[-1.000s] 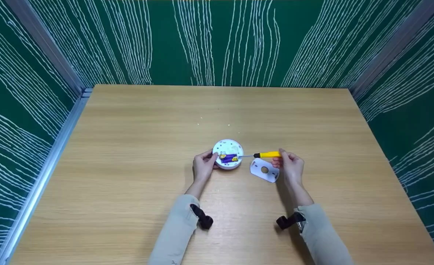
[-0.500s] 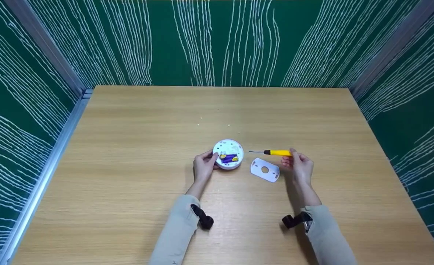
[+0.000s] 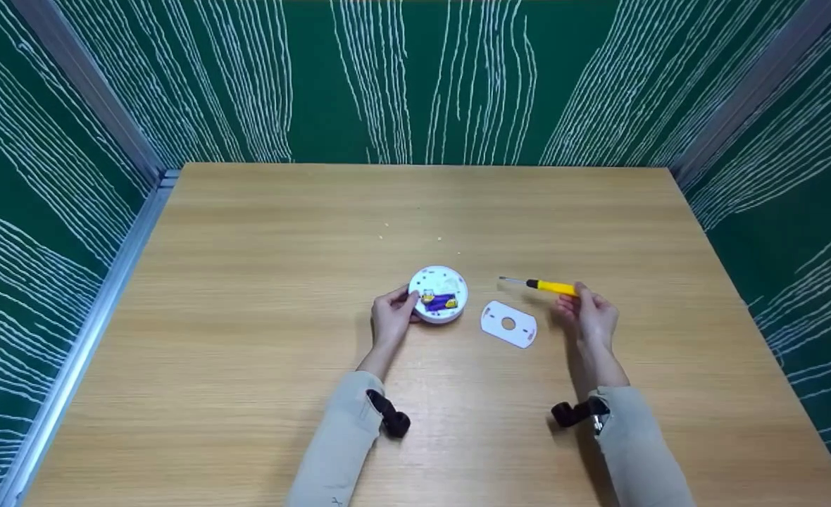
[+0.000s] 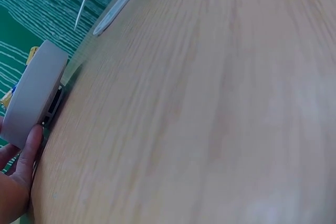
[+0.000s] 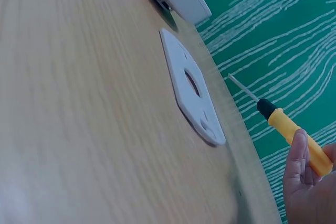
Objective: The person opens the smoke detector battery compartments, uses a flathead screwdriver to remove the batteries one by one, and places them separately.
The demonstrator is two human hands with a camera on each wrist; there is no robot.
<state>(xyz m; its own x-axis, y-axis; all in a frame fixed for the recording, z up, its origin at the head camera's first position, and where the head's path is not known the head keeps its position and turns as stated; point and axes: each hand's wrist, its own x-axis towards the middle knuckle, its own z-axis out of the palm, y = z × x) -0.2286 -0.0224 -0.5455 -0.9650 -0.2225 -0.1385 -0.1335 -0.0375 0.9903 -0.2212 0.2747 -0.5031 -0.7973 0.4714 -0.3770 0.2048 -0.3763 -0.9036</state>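
Observation:
My left hand (image 3: 390, 320) grips the left edge of a round white device (image 3: 435, 280), which looks like a smoke alarm. Its face carries purple and yellow batteries (image 3: 439, 302). In the left wrist view the device's pale side wall (image 4: 37, 95) stands tilted, close to the tabletop. My right hand (image 3: 596, 322) pinches the yellow handle of a screwdriver (image 3: 555, 287). The screwdriver's metal tip points left toward the device, apart from it. Between the hands a flat white mounting plate (image 3: 493, 321) with a round hole lies on the table; the right wrist view shows the plate (image 5: 181, 93) near the screwdriver.
The wooden table (image 3: 282, 246) extends around both hands. Several tiny pale bits (image 3: 439, 239) lie beyond the device. Green walls (image 3: 317, 84) with white streaks rise behind and on both sides. A black wrist camera (image 3: 394, 424) sits by each forearm.
My right hand has drawn the screwdriver back to the right, so its tip has left the device's face. The left hand, device and plate have stayed in place.

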